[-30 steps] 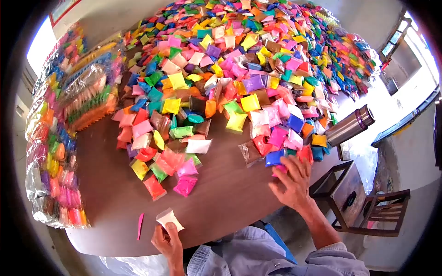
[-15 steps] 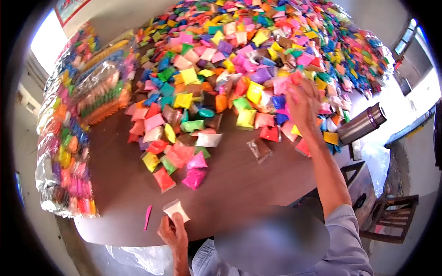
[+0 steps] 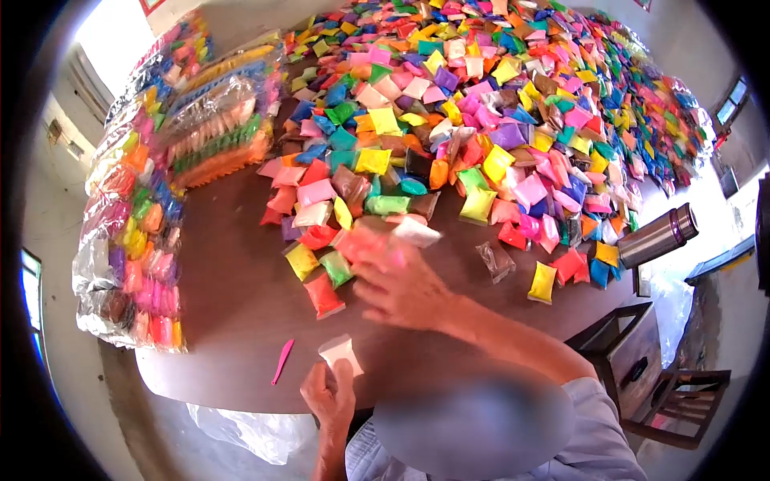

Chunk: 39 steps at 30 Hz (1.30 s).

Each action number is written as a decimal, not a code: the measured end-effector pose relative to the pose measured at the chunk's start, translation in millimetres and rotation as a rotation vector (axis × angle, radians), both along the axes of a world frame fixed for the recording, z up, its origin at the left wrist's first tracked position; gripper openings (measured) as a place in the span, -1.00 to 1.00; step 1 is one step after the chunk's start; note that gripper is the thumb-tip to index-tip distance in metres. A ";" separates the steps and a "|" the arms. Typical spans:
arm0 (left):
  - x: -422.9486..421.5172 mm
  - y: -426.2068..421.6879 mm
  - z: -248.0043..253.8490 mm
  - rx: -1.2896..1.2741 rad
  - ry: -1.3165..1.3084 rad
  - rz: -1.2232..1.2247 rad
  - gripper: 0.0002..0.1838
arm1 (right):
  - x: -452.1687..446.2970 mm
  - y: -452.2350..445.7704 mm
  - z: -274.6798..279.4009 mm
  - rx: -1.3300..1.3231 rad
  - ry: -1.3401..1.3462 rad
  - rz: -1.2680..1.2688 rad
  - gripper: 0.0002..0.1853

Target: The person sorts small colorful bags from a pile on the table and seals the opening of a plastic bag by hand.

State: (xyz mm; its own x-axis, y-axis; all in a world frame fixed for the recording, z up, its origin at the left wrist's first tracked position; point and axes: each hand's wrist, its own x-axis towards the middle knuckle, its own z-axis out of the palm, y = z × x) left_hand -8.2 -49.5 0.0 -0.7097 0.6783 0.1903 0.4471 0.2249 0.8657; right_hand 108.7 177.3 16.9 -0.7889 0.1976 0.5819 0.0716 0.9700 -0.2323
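Note:
My left hand (image 3: 329, 393) is closed on a small pale, cream-white packet (image 3: 341, 354), thumb on top, just above the table's near edge. A thin pink plastic stick (image 3: 282, 362) lies on the table to its left. Over the near edge of the packet pile is my right hand (image 3: 405, 293), fingers spread and pointing left, slightly blurred. Coral-pink packets (image 3: 365, 243) lie at its fingertips, partly covered and smeared. Close by are a green packet (image 3: 336, 268), a coral-red packet (image 3: 324, 297) and a white packet (image 3: 417, 232).
A large heap of colourful packets (image 3: 449, 88) covers the back of the brown table (image 3: 233, 264). Clear bags of packed packets (image 3: 132, 264) line the left side. At right lie a steel flask (image 3: 658, 236) and a yellow packet (image 3: 541, 282); a wooden chair (image 3: 682, 405) stands beyond.
My right hand has swung from the right part of the heap to the packets at the near left. A yellow packet now lies at the near right. My left hand still holds the pale packet.

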 end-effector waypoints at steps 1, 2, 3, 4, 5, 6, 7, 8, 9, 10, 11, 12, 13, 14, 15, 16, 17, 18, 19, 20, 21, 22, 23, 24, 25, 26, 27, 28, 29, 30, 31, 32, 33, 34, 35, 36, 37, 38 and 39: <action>-0.4 -1.9 -2.6 0.010 -0.026 0.001 -0.62 | 8.5 14.3 6.5 0.115 -0.085 -0.067 -0.75; -1.3 -3.3 -4.3 0.013 -0.036 0.012 -0.62 | 17.7 30.3 12.4 0.230 -0.169 -0.133 -0.78; -2.5 -4.9 -5.8 0.012 -0.038 -0.004 -0.62 | 25.7 49.9 15.4 0.275 -0.109 -0.188 -0.81; -3.7 -5.5 -7.1 0.012 -0.039 -0.023 -0.63 | 35.9 70.0 16.6 0.319 -0.046 -0.245 -0.83; -3.7 -4.3 -5.5 0.013 -0.045 -0.018 -0.63 | 50.6 86.8 16.3 0.373 -0.069 -0.344 -0.84; -2.1 -3.1 -1.3 0.013 -0.065 -0.016 -0.63 | 67.2 101.1 16.7 0.426 -0.092 -0.444 -0.85; -0.8 -2.6 1.0 0.013 -0.086 -0.018 -0.64 | 82.3 111.5 24.0 0.439 -0.132 -0.547 -0.82; -0.3 -2.3 0.9 0.013 -0.092 -0.021 -0.64 | 98.6 120.3 32.7 0.454 -0.171 -0.653 -0.80; -0.5 -1.9 0.9 0.015 -0.082 -0.026 -0.65 | 117.8 130.4 37.8 0.440 -0.206 -0.708 -0.77; -1.2 -1.4 1.1 0.018 -0.070 -0.030 -0.65 | 132.9 136.5 43.1 0.426 -0.237 -0.763 -0.75; -1.7 -1.1 1.7 0.020 -0.072 -0.032 -0.65 | 144.0 137.3 48.0 0.429 -0.239 -0.765 -0.75; -1.8 -1.4 2.4 0.013 -0.059 -0.030 -0.65 | 152.3 134.7 55.3 0.423 -0.247 -0.842 -0.73; -1.6 -1.7 2.3 0.007 -0.045 -0.027 -0.65 | 156.3 131.4 60.7 0.416 -0.254 -0.918 -0.71; -1.2 -2.0 1.1 0.009 -0.046 -0.027 -0.65 | 157.4 127.5 62.8 0.419 -0.255 -0.919 -0.71; -0.4 -2.3 -0.5 0.024 -0.067 -0.018 -0.65 | 158.7 122.1 63.8 0.367 -0.216 -0.948 -0.70; 0.1 -1.7 -1.4 0.038 -0.087 -0.011 -0.65 | 158.9 115.2 65.8 0.314 -0.177 -0.978 -0.67; 0.3 -1.5 -0.6 0.037 -0.087 -0.015 -0.65 | 154.2 105.8 66.4 0.344 -0.153 -0.978 -0.67; 0.0 -1.5 0.7 0.027 -0.082 -0.018 -0.65 | 146.5 95.2 66.3 0.341 -0.153 -0.980 -0.67; -0.1 -2.2 1.6 0.016 -0.076 -0.019 -0.65 | 137.4 83.6 64.8 0.310 -0.121 -0.879 -0.68; 0.4 -2.7 -0.4 0.013 -0.072 -0.016 -0.65 | 126.6 72.1 61.3 0.278 -0.088 -0.775 -0.68; 0.4 -3.8 -4.6 0.008 -0.070 -0.007 -0.65 | 112.7 59.9 50.8 0.251 -0.096 -0.689 -0.67; -0.7 -6.3 -6.7 0.000 -0.064 0.003 -0.65 | 95.9 45.2 39.3 0.221 -0.101 -0.602 -0.66; -0.8 -5.8 -5.2 0.016 -0.056 0.006 -0.64 | 76.1 28.2 33.1 0.176 -0.036 -0.461 -0.67; -0.3 -4.7 -3.8 0.033 -0.048 0.009 -0.64 | 55.0 12.2 28.3 0.133 0.030 -0.321 -0.68; -1.7 -6.3 -5.4 0.031 -0.048 0.005 -0.64 | 34.2 -1.1 21.9 0.111 0.041 -0.187 -0.70; -3.1 -8.3 -7.9 0.028 -0.037 0.010 -0.64 | 12.8 -11.1 16.8 0.091 0.051 -0.053 -0.72; -4.5 -11.0 -10.4 0.030 -0.013 0.000 -0.65 | -10.0 -19.4 15.7 0.094 0.042 0.017 -0.75; -5.3 -12.5 -11.0 0.034 0.010 -0.011 -0.66 | -30.7 -26.6 15.3 0.098 0.032 0.087 -0.78; -3.8 -13.0 -3.3 -0.003 -0.033 0.002 -0.66 | -50.0 -32.1 12.2 0.098 0.039 0.088 -0.78; -3.6 -12.8 -2.6 -0.004 -0.028 0.003 -0.66 | -67.6 -35.7 5.9 0.090 -0.001 0.174 -0.74; -3.5 -13.1 -2.4 0.012 -0.079 0.022 -0.69 | -77.3 -35.7 -0.9 0.084 -0.042 0.260 -0.70; -3.6 -13.3 -2.8 0.029 -0.131 0.043 -0.71 | -79.9 -29.2 -8.5 0.088 -0.041 0.263 -0.70; -3.6 -14.3 -3.6 0.033 -0.133 0.046 -0.71 | -79.7 -18.8 -16.2 0.095 -0.111 0.231 -0.72; -3.9 -15.4 -5.1 0.028 -0.127 0.046 -0.75 | -77.1 -8.5 -13.8 0.104 -0.183 0.201 -0.74; -4.9 -14.7 -7.1 0.028 -0.123 0.050 -0.79 | -64.0 5.7 -9.3 0.159 -0.147 0.124 -0.78; -6.0 -15.2 -9.3 0.038 -0.130 0.062 -0.79 | -47.3 20.7 -4.4 0.162 -0.208 0.078 -0.80; -6.6 -17.8 -11.3 0.009 -0.117 0.044 -0.83 | -28.7 34.0 -1.7 0.159 -0.270 0.029 -0.81; -6.8 -19.1 -12.9 -0.021 -0.102 0.019 -0.86 | -11.1 46.0 -0.9 0.195 -0.183 -0.022 -0.89; -6.1 -15.8 -10.2 -0.014 -0.110 0.018 -0.86 | 9.3 58.0 5.4 0.163 -0.189 -0.057 -0.92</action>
State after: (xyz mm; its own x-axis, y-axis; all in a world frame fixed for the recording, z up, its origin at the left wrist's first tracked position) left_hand -14.3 -65.2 -10.3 -0.7378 0.6674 0.1013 0.3454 0.2443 0.9061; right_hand 118.0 235.3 22.3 -0.8769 0.1601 0.4533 0.1541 0.9868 -0.0504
